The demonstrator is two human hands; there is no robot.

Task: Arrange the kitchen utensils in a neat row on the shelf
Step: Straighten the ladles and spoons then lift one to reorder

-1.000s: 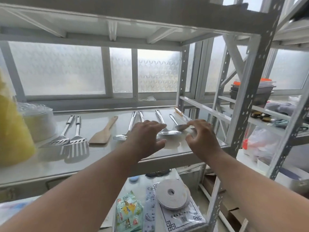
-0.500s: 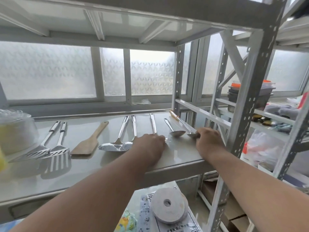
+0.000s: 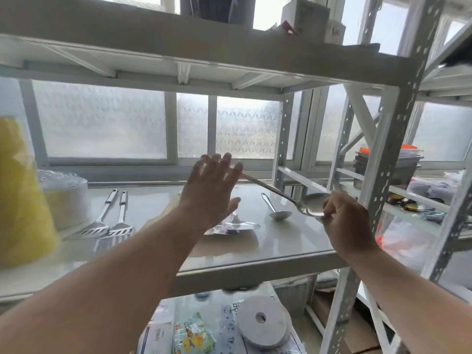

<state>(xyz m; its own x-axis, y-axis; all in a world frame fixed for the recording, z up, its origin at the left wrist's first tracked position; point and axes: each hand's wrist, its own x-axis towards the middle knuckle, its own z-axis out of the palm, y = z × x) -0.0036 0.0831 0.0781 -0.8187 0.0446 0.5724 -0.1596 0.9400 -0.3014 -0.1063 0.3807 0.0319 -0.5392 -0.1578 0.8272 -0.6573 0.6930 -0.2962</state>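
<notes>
Utensils lie on the white shelf point(image 3: 293, 241). Two slotted metal spatulas point(image 3: 102, 226) rest side by side at the left. A small ladle point(image 3: 277, 212) lies right of centre. Two large metal spoons point(image 3: 237, 226) lie in the middle, partly behind my left hand point(image 3: 212, 192), which is raised above the shelf with fingers spread and holds nothing. My right hand point(image 3: 344, 221) grips the bowl end of a long metal spoon point(image 3: 270, 187), lifted off the shelf with its handle pointing up and left. A wooden spatula is mostly hidden behind my left arm.
A yellow object point(image 3: 23, 195) and a stack of clear plastic lids point(image 3: 63, 198) stand at the shelf's left. The perforated metal upright point(image 3: 383, 187) rises beside my right hand. A tape roll point(image 3: 263, 320) and packets lie below; containers point(image 3: 383, 164) sit on the neighbouring rack.
My right hand has picked a long spoon up off the shelf's right end. My left hand has lifted from the shelf surface and opened wide. The camera has tilted upward.
</notes>
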